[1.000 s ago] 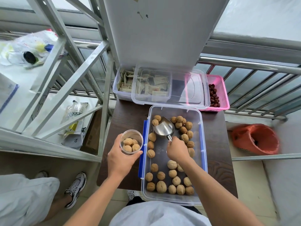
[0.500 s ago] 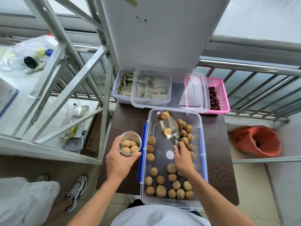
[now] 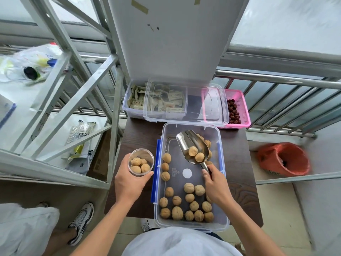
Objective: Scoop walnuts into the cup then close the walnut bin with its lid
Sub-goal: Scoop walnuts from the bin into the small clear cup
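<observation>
Right hand (image 3: 215,183) gripping scoop (image 3: 192,146) handle, two walnuts riding in bowl. Cup (image 3: 141,162), gripped in left hand (image 3: 129,183), lying left of scoop, outside walnut bin (image 3: 222,182); scoop axis pointing away, up-left.

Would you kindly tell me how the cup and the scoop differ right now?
The cup is clear plastic, held upright by the left hand; the scoop is shiny metal, held tilted over the walnut bin by the right hand. The cup holds about four walnuts, the scoop two. Both carry walnuts.

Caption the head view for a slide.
Right hand lifts scoop holding two walnuts; left hand holds cup.
</observation>
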